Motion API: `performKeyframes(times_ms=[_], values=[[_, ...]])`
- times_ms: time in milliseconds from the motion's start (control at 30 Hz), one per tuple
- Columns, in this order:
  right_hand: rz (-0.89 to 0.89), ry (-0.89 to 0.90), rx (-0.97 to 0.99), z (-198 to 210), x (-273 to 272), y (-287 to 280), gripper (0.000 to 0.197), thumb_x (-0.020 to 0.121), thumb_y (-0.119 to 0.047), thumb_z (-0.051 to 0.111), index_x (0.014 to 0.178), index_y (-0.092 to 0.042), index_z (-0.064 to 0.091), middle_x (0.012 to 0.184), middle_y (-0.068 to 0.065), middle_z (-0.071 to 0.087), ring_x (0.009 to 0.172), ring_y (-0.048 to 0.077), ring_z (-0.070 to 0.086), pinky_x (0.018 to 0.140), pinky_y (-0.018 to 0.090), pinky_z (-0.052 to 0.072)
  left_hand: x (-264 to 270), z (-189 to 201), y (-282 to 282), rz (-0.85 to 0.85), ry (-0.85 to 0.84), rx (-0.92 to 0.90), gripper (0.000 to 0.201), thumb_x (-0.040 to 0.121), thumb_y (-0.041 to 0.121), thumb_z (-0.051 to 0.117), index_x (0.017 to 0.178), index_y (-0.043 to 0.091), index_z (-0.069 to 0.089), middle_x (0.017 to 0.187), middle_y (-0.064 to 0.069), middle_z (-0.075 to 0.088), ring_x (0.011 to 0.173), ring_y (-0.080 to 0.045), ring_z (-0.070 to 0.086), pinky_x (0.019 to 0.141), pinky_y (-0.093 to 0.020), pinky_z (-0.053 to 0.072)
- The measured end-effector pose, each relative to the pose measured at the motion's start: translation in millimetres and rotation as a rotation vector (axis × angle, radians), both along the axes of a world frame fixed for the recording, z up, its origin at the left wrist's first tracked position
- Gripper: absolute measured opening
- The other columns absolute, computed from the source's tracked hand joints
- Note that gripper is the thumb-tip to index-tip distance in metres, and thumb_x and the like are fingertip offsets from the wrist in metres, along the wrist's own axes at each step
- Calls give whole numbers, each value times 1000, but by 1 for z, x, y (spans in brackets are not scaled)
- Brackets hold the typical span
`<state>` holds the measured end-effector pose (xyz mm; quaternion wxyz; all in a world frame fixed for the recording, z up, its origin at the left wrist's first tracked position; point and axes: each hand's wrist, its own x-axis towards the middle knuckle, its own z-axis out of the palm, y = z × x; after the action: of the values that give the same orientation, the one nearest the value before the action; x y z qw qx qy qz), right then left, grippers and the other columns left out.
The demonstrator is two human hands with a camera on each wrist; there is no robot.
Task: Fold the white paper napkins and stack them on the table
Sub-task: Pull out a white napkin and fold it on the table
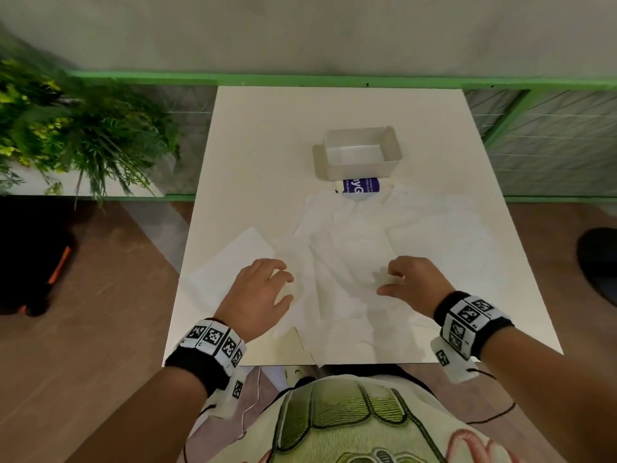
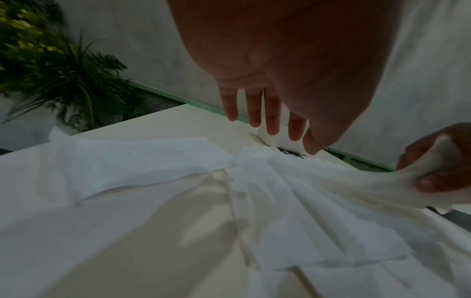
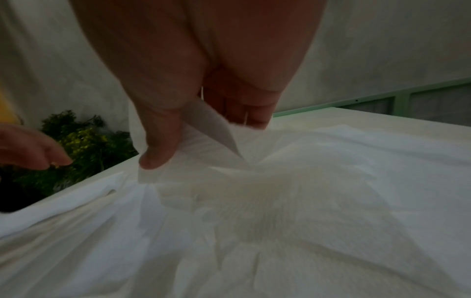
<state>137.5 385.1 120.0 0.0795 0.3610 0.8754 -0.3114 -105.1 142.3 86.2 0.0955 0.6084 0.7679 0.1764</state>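
Right hand (image 1: 412, 284) pinching a raised napkin (image 3: 203, 141) edge between thumb and fingers, atop loose napkins (image 1: 350, 248) spread over a white table (image 1: 267, 145). Left hand (image 1: 258, 292) relaxed, fingers straight, just beside. Clear box (image 1: 359, 155) beyond; plant (image 1: 83, 128) at left.

Bare table (image 1: 267, 135) lies open left of the clear box (image 1: 359, 152).
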Motion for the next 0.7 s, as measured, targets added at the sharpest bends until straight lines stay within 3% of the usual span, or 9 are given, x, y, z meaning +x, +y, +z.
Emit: performKeyframes(times_ms=[133, 233, 367, 500, 600, 700], values=[[-51, -85, -97, 2, 1, 5, 30, 84, -26, 79, 66, -23, 55, 66, -11, 55, 64, 9, 52, 58, 15, 34, 3, 10, 6, -55, 3, -10, 38, 92, 45, 48, 109, 19, 70, 121, 1, 62, 113, -21, 57, 84, -38, 53], [-66, -83, -114, 8, 5, 6, 48, 92, -24, 68, 57, -16, 37, 56, -3, 35, 52, 12, 34, 49, 20, 26, 4, 16, 9, -81, -12, -23, 38, 93, 44, 47, 107, 19, 70, 115, 4, 64, 108, -19, 59, 82, -40, 55], [-169, 53, -106, 16, 15, 10, 51, 92, -28, 68, 57, -14, 34, 56, -2, 30, 51, 14, 29, 52, 28, 24, 8, 18, 19, -119, -46, -21, 36, 93, 44, 46, 107, 20, 70, 113, 7, 63, 106, -16, 58, 85, -41, 55], [-267, 170, -88, 25, 26, 16, 42, 86, -31, 75, 63, -7, 50, 56, -3, 38, 54, 12, 35, 51, 23, 27, 21, 23, 39, -151, -66, 44, 28, 93, 39, 52, 107, 22, 69, 113, 9, 62, 106, -15, 57, 85, -42, 55], [-341, 277, -168, 37, 32, 22, 33, 84, -28, 79, 63, -15, 58, 51, -12, 45, 49, 4, 41, 49, 16, 32, 37, 32, 60, -167, -94, 112, 26, 94, 36, 58, 112, 20, 68, 120, 6, 60, 111, -17, 57, 89, -43, 53], [-413, 440, -326, 61, 32, 28, 20, 87, -26, 78, 78, -10, 68, 65, -8, 66, 60, 10, 62, 58, 24, 49, 59, 49, 87, -177, -52, 197, 36, 91, 38, 68, 121, 17, 65, 132, -1, 57, 119, -23, 56, 95, -44, 50]])
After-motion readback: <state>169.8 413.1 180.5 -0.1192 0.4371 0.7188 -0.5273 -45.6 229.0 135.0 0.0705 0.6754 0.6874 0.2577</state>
